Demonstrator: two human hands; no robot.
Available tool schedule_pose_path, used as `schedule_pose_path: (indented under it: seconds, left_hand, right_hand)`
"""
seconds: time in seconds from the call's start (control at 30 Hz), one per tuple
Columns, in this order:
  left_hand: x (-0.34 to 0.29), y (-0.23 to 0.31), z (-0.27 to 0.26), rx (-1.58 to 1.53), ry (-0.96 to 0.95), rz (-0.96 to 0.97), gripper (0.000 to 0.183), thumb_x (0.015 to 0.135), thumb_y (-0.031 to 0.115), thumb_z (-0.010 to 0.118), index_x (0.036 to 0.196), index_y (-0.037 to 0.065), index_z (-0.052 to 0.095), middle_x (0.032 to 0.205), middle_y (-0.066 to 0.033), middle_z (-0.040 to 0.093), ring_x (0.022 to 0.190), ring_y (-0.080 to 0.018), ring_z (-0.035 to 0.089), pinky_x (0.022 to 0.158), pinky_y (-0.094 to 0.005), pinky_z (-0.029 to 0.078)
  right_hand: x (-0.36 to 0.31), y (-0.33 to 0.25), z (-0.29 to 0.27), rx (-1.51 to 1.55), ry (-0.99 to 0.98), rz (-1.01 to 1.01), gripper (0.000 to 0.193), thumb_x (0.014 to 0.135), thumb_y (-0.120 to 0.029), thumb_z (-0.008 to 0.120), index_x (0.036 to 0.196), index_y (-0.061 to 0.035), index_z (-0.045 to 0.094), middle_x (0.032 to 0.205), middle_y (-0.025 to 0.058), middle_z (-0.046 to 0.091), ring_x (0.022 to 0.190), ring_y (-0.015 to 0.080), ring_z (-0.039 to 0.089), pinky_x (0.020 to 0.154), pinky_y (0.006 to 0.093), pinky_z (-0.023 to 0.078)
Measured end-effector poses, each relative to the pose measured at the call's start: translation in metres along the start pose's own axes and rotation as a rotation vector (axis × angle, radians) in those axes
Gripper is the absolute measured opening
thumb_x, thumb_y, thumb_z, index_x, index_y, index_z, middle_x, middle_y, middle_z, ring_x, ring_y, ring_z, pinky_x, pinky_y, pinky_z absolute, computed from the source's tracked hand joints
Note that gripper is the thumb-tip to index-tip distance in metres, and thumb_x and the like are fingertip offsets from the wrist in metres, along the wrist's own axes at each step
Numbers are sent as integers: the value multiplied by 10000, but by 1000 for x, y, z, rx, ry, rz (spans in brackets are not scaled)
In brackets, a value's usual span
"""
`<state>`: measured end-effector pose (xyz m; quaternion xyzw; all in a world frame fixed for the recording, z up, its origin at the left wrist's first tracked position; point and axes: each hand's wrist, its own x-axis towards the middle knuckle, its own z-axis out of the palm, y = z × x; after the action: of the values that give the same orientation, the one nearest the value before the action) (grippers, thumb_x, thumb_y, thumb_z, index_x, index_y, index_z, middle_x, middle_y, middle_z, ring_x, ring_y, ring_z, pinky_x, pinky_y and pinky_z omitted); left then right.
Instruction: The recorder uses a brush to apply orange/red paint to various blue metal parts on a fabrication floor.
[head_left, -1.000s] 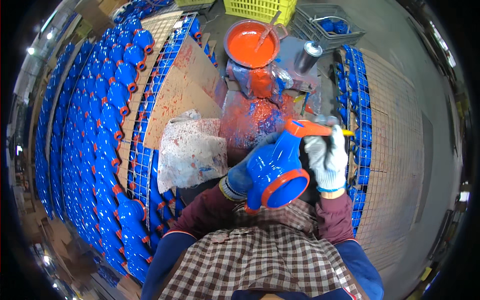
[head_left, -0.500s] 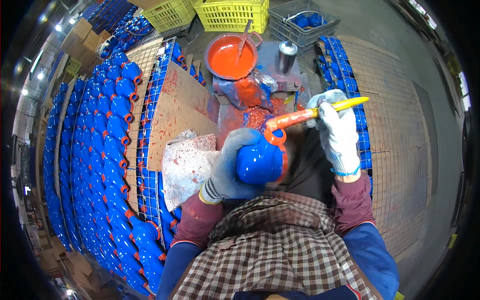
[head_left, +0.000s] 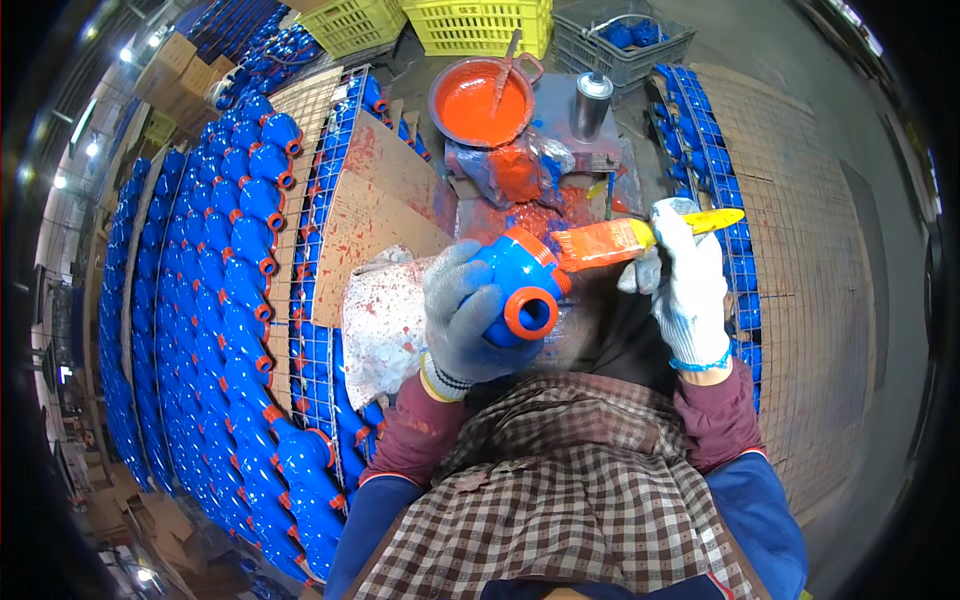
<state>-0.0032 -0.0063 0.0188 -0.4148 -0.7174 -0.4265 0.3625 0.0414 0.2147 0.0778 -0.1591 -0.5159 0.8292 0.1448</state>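
Observation:
My left hand [head_left: 462, 310], in a grey-coated glove, is closed round a glossy blue valve body [head_left: 522, 275] with orange-red rims. One round opening of the valve body faces up toward me. In my white-gloved right hand [head_left: 688, 280] is a paintbrush [head_left: 640, 238] with a yellow handle, gripped near its ferrule. Its bristles, coated in orange paint, touch the right-hand rim of the valve body. Beyond both hands stands a pot of orange paint [head_left: 482, 103] with a stirring stick [head_left: 505, 75] leaning in it.
A spray can [head_left: 592, 105] stands right of the pot on a paint-smeared stand. Rows of blue valve bodies [head_left: 225, 290] fill the left. A spattered cloth [head_left: 385, 325] lies by my left wrist. Wire mesh over cardboard [head_left: 800, 270] is at right; yellow crates [head_left: 475, 25] stand behind.
My left hand has turned the valve body, so an opening now faces me. The brush has rolled to show its broad side and has moved from the top rim to the right-hand rim.

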Motion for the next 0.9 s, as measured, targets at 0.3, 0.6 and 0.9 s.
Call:
schedule_pose_path:
  seconds: [0.3, 0.6, 0.9]
  left_hand:
    - [13, -3, -11, 265, -230, 353, 334, 671, 229, 786, 945, 314, 615, 1147, -63, 476, 1013, -369, 547, 777, -512, 515]
    - [0, 6, 19, -165, 32, -497, 820, 541, 191, 824, 1259, 31, 462, 1159, -130, 516, 1027, -319, 568, 886, -437, 485]
    - [-17, -45, 42, -1392, 605, -1472, 587, 858, 370, 608, 1300, 29, 428, 1192, -131, 558, 1033, -264, 593, 916, -433, 494]
  right_hand:
    - [-1, -30, 12, -506, -57, -134, 204, 835, -191, 736, 900, -35, 621, 671, 40, 638, 479, 55, 536, 448, 207, 416]
    - [13, -54, 0, -659, -4, -340, 196, 858, -229, 695, 944, -63, 635, 661, 10, 604, 493, 62, 543, 452, 209, 403]
    - [0, 4, -55, -345, 268, -181, 255, 914, -253, 628, 1059, -52, 569, 617, 4, 545, 440, 58, 480, 422, 189, 363]
